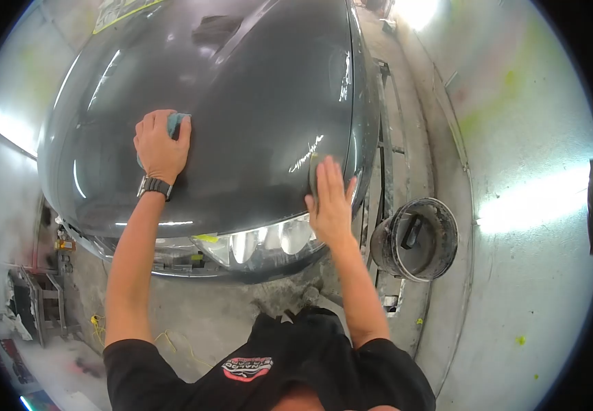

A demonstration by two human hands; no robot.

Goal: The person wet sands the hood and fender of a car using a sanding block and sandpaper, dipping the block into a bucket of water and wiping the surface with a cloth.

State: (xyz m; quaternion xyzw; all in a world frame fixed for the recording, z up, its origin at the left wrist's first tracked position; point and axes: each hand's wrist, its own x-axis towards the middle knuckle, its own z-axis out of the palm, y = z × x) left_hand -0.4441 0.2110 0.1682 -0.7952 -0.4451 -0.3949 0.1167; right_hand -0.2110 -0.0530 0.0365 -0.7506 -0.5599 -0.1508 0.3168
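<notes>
The dark grey car hood (255,89) fills the space before me, with a wet sheen and bright reflections. My left hand (162,145), with a black watch on its wrist, rests on the hood with its fingers curled round a blue-green sponge (176,123). Near the hood's right front edge, my right hand (332,205) presses a thin grey sanding pad (314,168) against the surface. The fingers lie nearly straight over the pad and hide most of it. Just below that hand is the clear headlight (262,241), with a bit of yellow-green tape at its corner.
A grimy bucket (381,246) with a black object (415,231) inside stands on the floor at the right. A metal frame (387,137) runs beside the car. The paint-marked wall (536,274) rises further right. A metal stand (48,301) is at the lower left.
</notes>
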